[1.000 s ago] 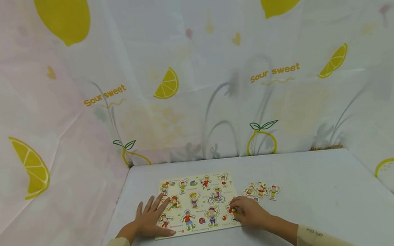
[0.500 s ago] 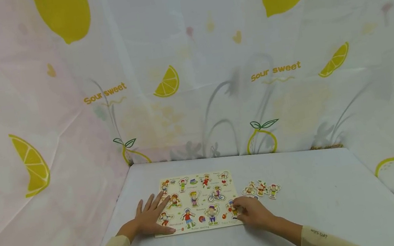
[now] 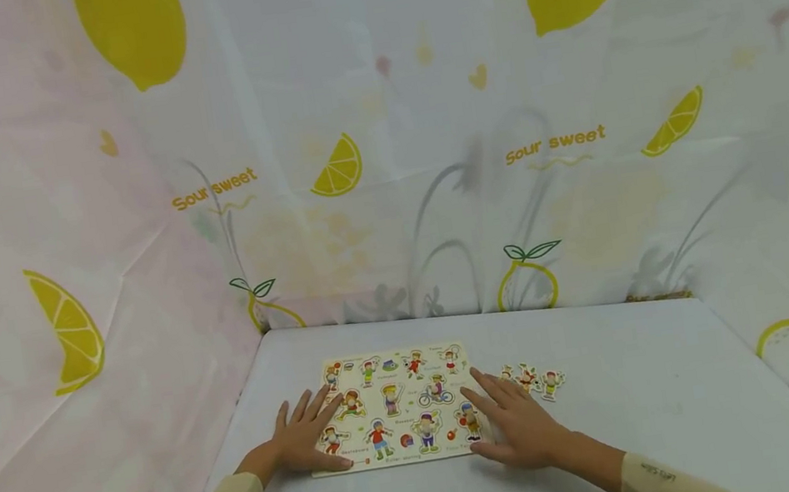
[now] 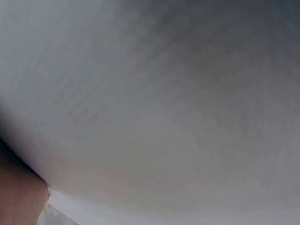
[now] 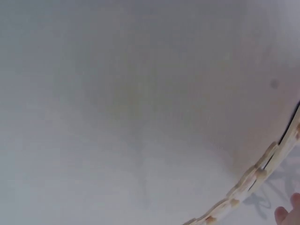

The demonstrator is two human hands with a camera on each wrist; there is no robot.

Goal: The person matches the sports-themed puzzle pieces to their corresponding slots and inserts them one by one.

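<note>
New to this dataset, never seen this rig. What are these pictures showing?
There is no robot: a person works with two bare hands. The wide picture comes from a camera worn on the head, looking forward and down. The other two come from cameras on the left and right wrists, and show mostly a pale blur.

On the white, flat table lies a cream, rectangular board covered with colourful sports figures. The left hand is spread over its left edge, the right hand over its right. Small, colourful cut-out pieces lie beyond the right hand, partly hidden by it. Neither hand grips anything.
</note>
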